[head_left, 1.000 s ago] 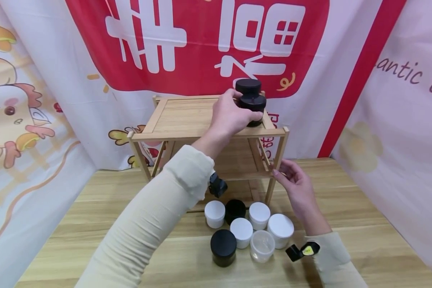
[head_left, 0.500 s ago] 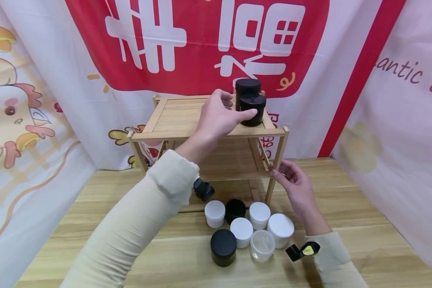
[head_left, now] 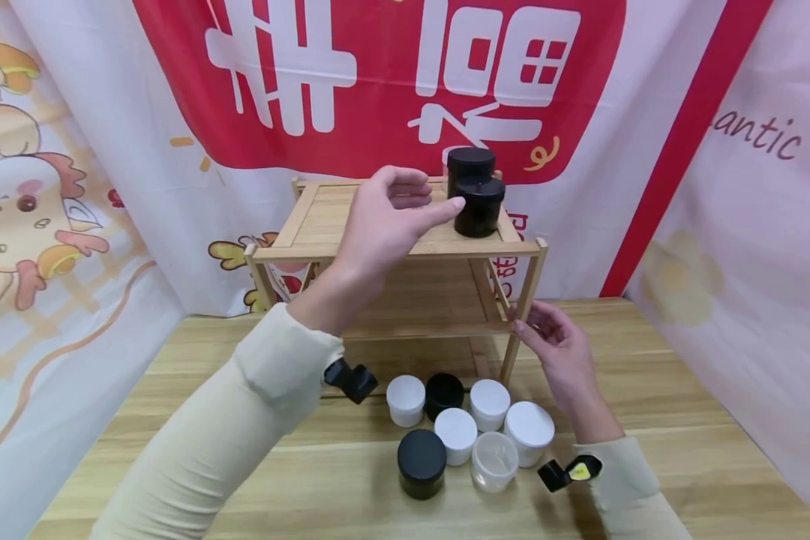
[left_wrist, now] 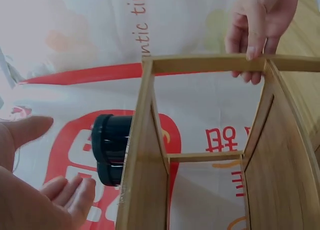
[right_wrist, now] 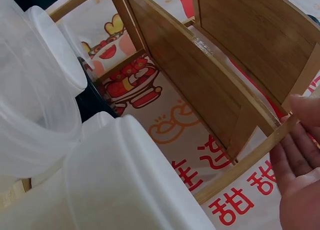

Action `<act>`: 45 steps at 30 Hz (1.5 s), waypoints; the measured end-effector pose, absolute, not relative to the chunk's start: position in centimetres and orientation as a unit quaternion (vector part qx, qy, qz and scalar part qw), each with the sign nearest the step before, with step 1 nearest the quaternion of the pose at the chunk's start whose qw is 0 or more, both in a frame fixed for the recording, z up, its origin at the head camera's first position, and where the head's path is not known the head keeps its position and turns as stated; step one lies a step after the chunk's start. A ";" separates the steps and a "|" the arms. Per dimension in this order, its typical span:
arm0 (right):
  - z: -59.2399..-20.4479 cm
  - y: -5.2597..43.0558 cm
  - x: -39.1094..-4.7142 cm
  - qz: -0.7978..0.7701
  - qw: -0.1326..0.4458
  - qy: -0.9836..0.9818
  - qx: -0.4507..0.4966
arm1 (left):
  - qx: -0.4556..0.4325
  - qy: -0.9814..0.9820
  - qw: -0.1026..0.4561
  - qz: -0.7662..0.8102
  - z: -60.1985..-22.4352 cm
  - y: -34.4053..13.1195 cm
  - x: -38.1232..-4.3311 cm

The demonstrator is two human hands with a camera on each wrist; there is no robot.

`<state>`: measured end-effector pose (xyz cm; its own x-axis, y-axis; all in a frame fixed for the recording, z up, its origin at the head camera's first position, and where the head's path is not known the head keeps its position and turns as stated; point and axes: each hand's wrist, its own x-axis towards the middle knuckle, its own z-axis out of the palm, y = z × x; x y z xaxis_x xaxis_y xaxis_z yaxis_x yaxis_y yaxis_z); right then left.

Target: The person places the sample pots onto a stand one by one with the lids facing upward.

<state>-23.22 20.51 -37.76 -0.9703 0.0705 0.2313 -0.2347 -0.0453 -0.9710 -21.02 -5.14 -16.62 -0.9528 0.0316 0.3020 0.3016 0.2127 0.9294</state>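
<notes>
Two black lidded jars stand one behind the other at the right end of the wooden rack's (head_left: 358,214) top shelf, the front jar (head_left: 479,211) partly covering the rear jar (head_left: 470,160). Just left of them is my left hand (head_left: 386,225), thumb and fingers apart and holding nothing. A gap between that hand (left_wrist: 47,172) and the black jars (left_wrist: 111,147) shows in the left wrist view. My right hand (head_left: 562,358) grips the rack's front right post, thumb in front and fingers behind, near the middle shelf (head_left: 418,300).
On the table (head_left: 297,480) before the rack stand several white-lidded jars (head_left: 456,431), a black-lidded jar (head_left: 421,459), another black jar (head_left: 444,394) and a clear tub (head_left: 494,457). Printed cloth (head_left: 378,90) hangs behind the rack and along both sides.
My left hand has let go of the front black jar and drawn back to the left. The jar stays on the top shelf. My right hand keeps its place on the post.
</notes>
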 end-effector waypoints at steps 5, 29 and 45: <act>-37.8 20.6 -23.2 0.740 0.121 -0.656 0.083 | -0.168 -0.756 0.070 -0.629 -17.1 -5.3 -19.7; -37.7 20.1 -23.4 0.742 0.124 -0.657 0.038 | -0.226 -0.787 -0.023 -0.574 -23.8 -7.0 -18.0; -37.8 20.1 -23.5 0.728 0.132 -0.670 0.064 | -0.191 -0.768 -0.028 -0.611 -31.2 -10.1 -17.8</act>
<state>-23.48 20.10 -37.80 -0.9570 0.1065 0.2697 -0.2775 -0.0670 -0.9584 -17.84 -10.08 -31.24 -0.9256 0.3270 0.1907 0.2594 0.1811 0.9486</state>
